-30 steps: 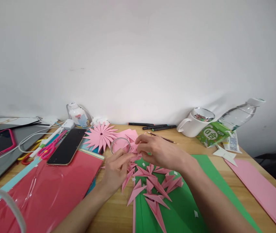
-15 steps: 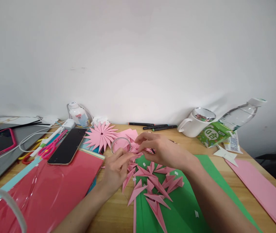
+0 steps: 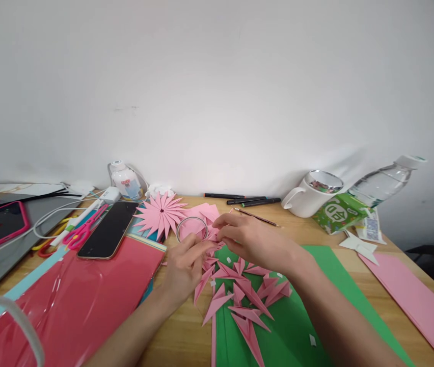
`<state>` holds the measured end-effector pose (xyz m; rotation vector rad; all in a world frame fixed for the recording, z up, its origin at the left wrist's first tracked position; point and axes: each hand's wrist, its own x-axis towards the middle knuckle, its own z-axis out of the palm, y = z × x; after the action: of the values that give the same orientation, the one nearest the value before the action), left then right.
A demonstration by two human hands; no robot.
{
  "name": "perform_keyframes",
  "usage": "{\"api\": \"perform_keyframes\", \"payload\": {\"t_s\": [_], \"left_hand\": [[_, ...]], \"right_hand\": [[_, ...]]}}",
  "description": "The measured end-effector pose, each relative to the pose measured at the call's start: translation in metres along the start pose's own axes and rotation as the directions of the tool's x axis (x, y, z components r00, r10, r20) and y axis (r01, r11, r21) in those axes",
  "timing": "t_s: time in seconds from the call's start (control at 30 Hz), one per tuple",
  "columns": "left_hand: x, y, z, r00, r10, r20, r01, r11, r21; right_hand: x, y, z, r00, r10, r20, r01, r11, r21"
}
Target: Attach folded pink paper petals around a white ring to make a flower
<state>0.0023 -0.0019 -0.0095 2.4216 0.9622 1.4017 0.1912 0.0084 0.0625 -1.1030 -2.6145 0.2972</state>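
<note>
My left hand (image 3: 185, 261) is closed in a pinch on a folded pink paper piece (image 3: 212, 235), mostly hidden by the fingers. My right hand (image 3: 245, 235) has its bent fingertips closed at the same piece, meeting the left fingertips. Just beyond my left hand is a clear tape roll (image 3: 192, 229); whether the fingers touch it I cannot tell. Below my hands, several folded pink paper spikes (image 3: 253, 295) lie loose on green paper (image 3: 297, 321), with small white scraps among them. A pink pointed paper rosette (image 3: 161, 214) rests to the far left of the tape.
To the left lie a black phone (image 3: 108, 229), pink scissors (image 3: 83, 230) and a red sheet pack (image 3: 83, 300). Behind are black pens (image 3: 253, 201) and a pencil (image 3: 259, 217). A white mug (image 3: 304, 196), green packet (image 3: 341, 213), water bottle (image 3: 383, 181) and pink strips (image 3: 415, 303) occupy the right.
The whole view has shifted slightly, moving the things on the table a little to the right. My hands keep nearly the same pinched pose, fingertips together.
</note>
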Motion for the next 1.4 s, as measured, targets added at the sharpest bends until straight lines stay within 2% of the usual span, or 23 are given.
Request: {"api": "perform_keyframes", "payload": {"t_s": [0.4, 0.6, 0.73, 0.83, 0.93, 1.03, 1.13, 1.17, 1.2, 1.23, 1.27, 1.3, 1.33, 1.4], "left_hand": [[-0.003, -0.001, 0.001, 0.995, 0.006, 0.095, -0.009, 1.0, 0.024], [-0.003, -0.001, 0.001, 0.992, 0.017, 0.121, -0.019, 1.0, 0.021], [-0.003, -0.002, 0.0, 0.991, -0.009, 0.135, 0.006, 1.0, 0.021], [-0.003, -0.004, 0.001, 0.989, -0.041, 0.14, 0.045, 0.999, -0.026], [-0.002, -0.005, 0.0, 0.986, -0.105, 0.132, 0.116, 0.99, -0.08], [0.0, -0.005, -0.002, 0.971, -0.203, 0.123, 0.22, 0.964, -0.148], [0.001, -0.005, -0.004, 0.957, -0.271, 0.108, 0.288, 0.931, -0.222], [0.002, -0.005, -0.004, 0.955, -0.281, 0.099, 0.297, 0.925, -0.237], [0.002, -0.005, -0.004, 0.954, -0.287, 0.089, 0.3, 0.921, -0.248], [0.002, -0.005, -0.004, 0.954, -0.288, 0.081, 0.299, 0.919, -0.256], [0.001, -0.005, -0.004, 0.955, -0.287, 0.072, 0.296, 0.919, -0.262], [0.001, -0.004, -0.003, 0.956, -0.287, 0.066, 0.294, 0.917, -0.269], [0.001, -0.004, -0.003, 0.956, -0.286, 0.062, 0.292, 0.916, -0.275], [0.0, -0.003, -0.003, 0.957, -0.286, 0.055, 0.289, 0.915, -0.28]], "right_hand": [[0.006, -0.01, 0.003, 0.978, 0.07, 0.197, -0.035, 0.984, -0.174], [0.006, -0.01, 0.003, 0.975, 0.028, 0.221, 0.022, 0.975, -0.221], [0.007, -0.016, -0.001, 0.957, 0.056, 0.285, 0.023, 0.963, -0.268], [0.01, -0.016, 0.001, 0.965, 0.057, 0.256, 0.019, 0.957, -0.288], [0.01, -0.009, 0.004, 0.985, 0.017, 0.17, 0.015, 0.983, -0.183], [0.006, 0.003, 0.002, 0.999, -0.033, 0.009, 0.032, 0.998, 0.047], [-0.004, 0.012, -0.011, 0.976, -0.029, -0.217, 0.104, 0.934, 0.343], [-0.008, 0.013, -0.017, 0.969, 0.014, -0.246, 0.097, 0.895, 0.435], [-0.014, 0.014, -0.024, 0.976, 0.019, -0.217, 0.1, 0.848, 0.521], [-0.019, 0.013, -0.031, 0.995, -0.025, -0.101, 0.081, 0.79, 0.608], [-0.024, 0.011, -0.038, 0.992, -0.115, 0.055, 0.046, 0.724, 0.689], [-0.028, 0.009, -0.044, 0.967, -0.206, 0.149, 0.03, 0.672, 0.74], [-0.032, 0.006, -0.049, 0.953, -0.229, 0.201, 0.003, 0.667, 0.745], [-0.035, 0.0, -0.055, 0.963, -0.189, 0.19, 0.004, 0.717, 0.697]]}}
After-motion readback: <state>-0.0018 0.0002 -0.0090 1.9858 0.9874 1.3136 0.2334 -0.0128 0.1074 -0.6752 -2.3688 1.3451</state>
